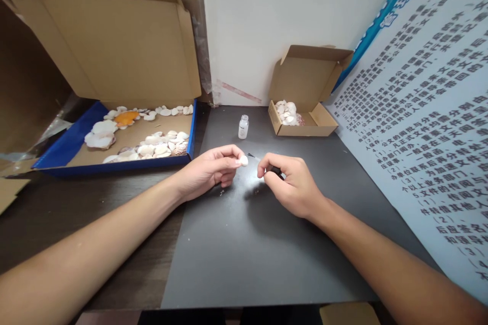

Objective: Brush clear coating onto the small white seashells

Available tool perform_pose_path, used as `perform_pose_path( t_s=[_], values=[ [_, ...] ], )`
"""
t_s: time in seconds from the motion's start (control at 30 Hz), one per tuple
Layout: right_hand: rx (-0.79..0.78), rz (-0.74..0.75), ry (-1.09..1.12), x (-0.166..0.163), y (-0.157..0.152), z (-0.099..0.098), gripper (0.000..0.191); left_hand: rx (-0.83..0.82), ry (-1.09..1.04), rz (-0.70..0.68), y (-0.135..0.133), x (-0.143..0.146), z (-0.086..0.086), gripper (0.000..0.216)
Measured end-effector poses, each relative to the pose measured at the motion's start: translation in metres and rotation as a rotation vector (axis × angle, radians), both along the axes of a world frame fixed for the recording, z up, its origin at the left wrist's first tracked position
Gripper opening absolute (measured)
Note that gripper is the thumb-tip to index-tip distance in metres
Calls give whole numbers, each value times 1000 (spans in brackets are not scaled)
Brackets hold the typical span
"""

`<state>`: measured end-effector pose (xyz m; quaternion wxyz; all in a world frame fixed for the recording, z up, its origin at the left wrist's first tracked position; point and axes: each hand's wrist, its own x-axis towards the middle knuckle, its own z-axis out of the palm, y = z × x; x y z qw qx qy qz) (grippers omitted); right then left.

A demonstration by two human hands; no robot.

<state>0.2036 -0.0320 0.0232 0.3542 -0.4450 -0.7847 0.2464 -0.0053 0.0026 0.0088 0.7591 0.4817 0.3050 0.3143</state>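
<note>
Between the thumb and fingertips of my left hand (215, 170) is a small white seashell (244, 161). My right hand (287, 177) is closed around a black brush cap (275, 171). Its thin stem points left toward the shell and ends in a dark brush tip (250, 155), with a small gap between tip and shell. Behind both hands stands an upright small clear bottle (243, 127), uncapped, with whitish contents and a label.
At left, an open blue-sided cardboard box (114, 166) holds many white shells and an orange one (127, 118). A smaller open carton (305, 130) with white shells stands at back right. A dark mat (244, 254) covers the table, with tiny white bits on it. A printed board (430, 127) rises at right.
</note>
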Motion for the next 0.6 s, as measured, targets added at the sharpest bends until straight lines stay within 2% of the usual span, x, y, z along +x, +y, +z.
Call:
perform_pose_path(
  t_s=[0.3,0.6],
  values=[
    [3,131,9,-1,-7,-3,15,43,-15,51,-1,4,-3,19],
    [-3,113,31,-3,-3,-4,16,151,32,58,-3,6,-2,23]
  ],
)
